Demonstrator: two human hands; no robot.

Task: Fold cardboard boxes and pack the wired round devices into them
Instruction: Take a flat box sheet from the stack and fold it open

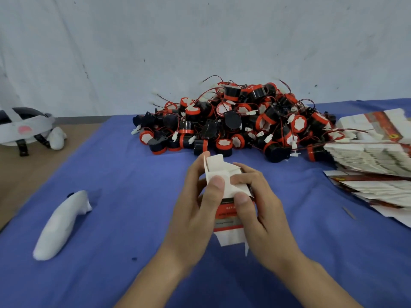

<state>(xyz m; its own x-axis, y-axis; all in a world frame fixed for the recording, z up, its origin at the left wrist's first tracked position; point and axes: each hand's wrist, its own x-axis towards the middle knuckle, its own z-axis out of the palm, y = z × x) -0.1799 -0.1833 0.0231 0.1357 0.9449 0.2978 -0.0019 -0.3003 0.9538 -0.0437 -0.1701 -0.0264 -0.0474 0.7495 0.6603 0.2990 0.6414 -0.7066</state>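
Centrally, above a blue cloth (124,165) spread over the table, a person's two bare hands grip a small cardboard box (226,210), white inside with red and grey printed panels. The left hand (195,210) wraps the box's left side, fingers curled narrow around it, its thumb pressed flat on a white top flap. The right hand (262,210) closes on the right side, thumb pinning the printed front just below the flaps, fingers bent over the far edge. The box's upper flaps stand partly raised and unfolded; its lower flaps hang open toward the camera.

Just beyond the hands, a heap of wired round devices (240,121), black bodies with red rims, thin red-and-black leads and white plugs, lies on the cloth against the pale wall. Its near edge sits close to the raised flaps. To the right, stacks of flat box blanks (369,156) fan out and run off the frame's right edge, touching the heap's right flank.

Open cloth stretches left of the hands, broken only by a white handheld controller (60,225) lying at an angle, well apart from the box. The cloth's left edge runs diagonally, leaving bare brown tabletop (20,178) beyond it, where a white headset (24,127) rests near the wall. Between the right hand and the stacks lies another clear strip of cloth.
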